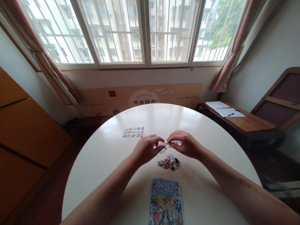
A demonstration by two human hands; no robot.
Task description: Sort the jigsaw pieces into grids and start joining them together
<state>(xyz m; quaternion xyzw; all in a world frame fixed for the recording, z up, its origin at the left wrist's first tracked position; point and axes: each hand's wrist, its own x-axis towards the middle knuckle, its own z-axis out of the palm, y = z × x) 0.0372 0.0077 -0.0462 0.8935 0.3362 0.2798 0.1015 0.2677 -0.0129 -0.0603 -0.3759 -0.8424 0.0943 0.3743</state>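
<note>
Over the middle of the round table, my left hand (148, 148) and my right hand (185, 144) meet fingertip to fingertip. A small pale jigsaw piece (166, 143) shows between them, pinched by thumb and fingers from both sides; its picture is too small to make out. Behind and below the fingers lie loose jigsaw pieces (162, 150), partly hidden by my hands. Closer to me is a heap of mixed jigsaw pieces (169, 162). Left of my hands, several jigsaw pieces (133, 132) are spread out in rows, apart from one another.
A blue Bluey picture sheet or box lid (167, 201) lies at the near side of the white table (98, 175). To the right stands a wooden bench (253, 120) with papers (226, 112) and a pen. A printed board (98, 98) leans under the window.
</note>
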